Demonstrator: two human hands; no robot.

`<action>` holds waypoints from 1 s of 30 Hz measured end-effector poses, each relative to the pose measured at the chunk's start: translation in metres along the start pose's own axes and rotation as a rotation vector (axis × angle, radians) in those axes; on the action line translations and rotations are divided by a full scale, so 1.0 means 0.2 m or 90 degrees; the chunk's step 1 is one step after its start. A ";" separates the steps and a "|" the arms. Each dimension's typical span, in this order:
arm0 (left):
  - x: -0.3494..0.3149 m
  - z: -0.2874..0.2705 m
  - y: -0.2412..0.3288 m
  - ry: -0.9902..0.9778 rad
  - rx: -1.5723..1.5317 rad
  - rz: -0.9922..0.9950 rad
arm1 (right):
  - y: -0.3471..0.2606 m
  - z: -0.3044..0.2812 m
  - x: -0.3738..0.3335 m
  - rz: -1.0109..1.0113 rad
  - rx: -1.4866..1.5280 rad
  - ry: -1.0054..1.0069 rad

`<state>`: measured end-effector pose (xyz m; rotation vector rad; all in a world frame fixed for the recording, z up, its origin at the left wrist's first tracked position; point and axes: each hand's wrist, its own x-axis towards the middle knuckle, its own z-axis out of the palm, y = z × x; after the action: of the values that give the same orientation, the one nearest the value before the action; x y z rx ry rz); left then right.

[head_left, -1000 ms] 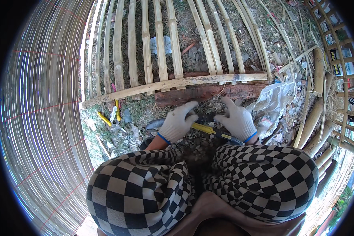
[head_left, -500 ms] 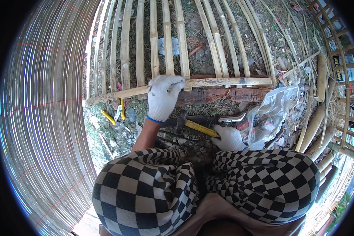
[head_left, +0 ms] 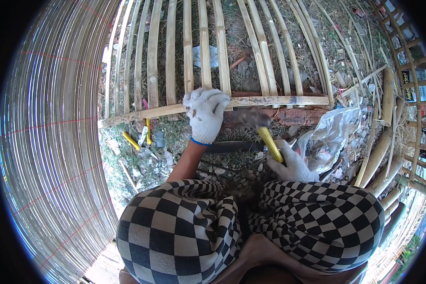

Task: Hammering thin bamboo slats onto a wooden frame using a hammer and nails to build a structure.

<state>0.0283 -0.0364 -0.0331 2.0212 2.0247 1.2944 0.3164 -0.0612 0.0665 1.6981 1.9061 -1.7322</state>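
My left hand (head_left: 206, 113), in a white knit glove with a blue cuff, is closed over the bamboo crosspiece (head_left: 279, 100) where it meets the upright bamboo slats (head_left: 204, 57). Whether a nail is between its fingers I cannot tell. My right hand (head_left: 293, 163), gloved too, grips the yellow handle of a hammer (head_left: 269, 142). Slightly blurred, the hammer's head is raised to the right of my left hand, near the crosspiece. Beneath the crosspiece lies a reddish-brown timber (head_left: 298, 116). A dark flat blade-like piece (head_left: 236, 146) rests on the ground below my hands.
A tall screen of thin bamboo strips (head_left: 57, 123) stands at the left. Crumpled clear plastic (head_left: 336, 132) and bamboo poles (head_left: 381, 146) lie at the right, by a bamboo lattice (head_left: 414, 94). Yellow-handled tools (head_left: 131, 141) sit on the littered ground at the left.
The hammer has risen and turned from lying nearly level to pointing up toward the crosspiece. My left hand has shifted slightly right along the crosspiece.
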 end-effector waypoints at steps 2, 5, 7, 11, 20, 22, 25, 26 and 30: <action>0.01 0.01 0.01 0.013 -0.009 0.018 | -0.03 0.00 0.05 -0.052 -0.013 0.067; 0.02 0.02 0.03 0.005 0.004 0.014 | -0.06 -0.01 0.08 -0.123 -0.058 0.152; 0.01 0.02 0.02 0.016 -0.003 0.017 | -0.06 0.00 0.11 -0.210 -0.070 0.206; -0.01 0.03 0.01 0.023 -0.008 0.015 | -0.12 0.03 0.13 -0.269 -0.066 0.191; -0.02 0.04 -0.01 0.034 0.005 0.024 | -0.11 0.04 0.15 -0.306 -0.098 0.185; -0.03 0.04 -0.02 -0.018 0.016 0.024 | -0.13 0.03 0.17 -0.229 -0.128 0.141; -0.04 0.03 -0.04 0.002 0.015 0.023 | -0.13 0.03 0.15 -0.308 -0.101 0.174; -0.04 0.03 -0.03 0.001 0.013 0.021 | -0.14 0.02 0.14 -0.306 -0.101 0.174; -0.03 0.04 -0.01 0.002 0.024 0.012 | -0.16 0.05 0.13 -0.410 -0.116 0.234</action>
<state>0.0323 -0.0370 -0.0433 2.0612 2.0519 1.2731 0.2781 -0.0444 0.0662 1.5143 2.9261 -1.3725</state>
